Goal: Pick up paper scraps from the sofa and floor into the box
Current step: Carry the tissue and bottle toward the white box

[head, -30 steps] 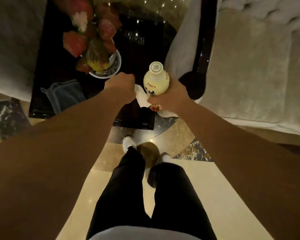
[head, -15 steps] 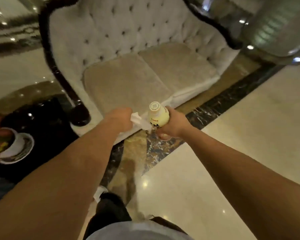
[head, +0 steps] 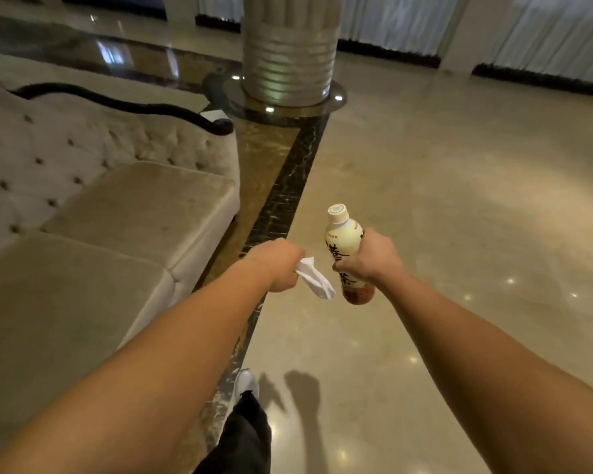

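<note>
Paper scrap (head: 314, 278) hangs pinched in left hand (head: 277, 265) fingers; right hand (head: 370, 256) grips bottle (head: 344, 254). View has swung from side table to open floor (head: 459, 217); box unseen.

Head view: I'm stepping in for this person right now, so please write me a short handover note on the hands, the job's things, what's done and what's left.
Left hand: closed on a white paper scrap that hangs from the fist.
Right hand: wrapped around a capped bottle, held upright.
Sofa: on the left; no scraps visible on the seat cushions.
Floor: no scraps in sight.
Box: not in view.
Done: one scrap in hand.
Left: find the box, drop the scrap in, check for more scraps outside this view. The bottle is not a paper scrap; it probably needs setting down somewhere.
</note>
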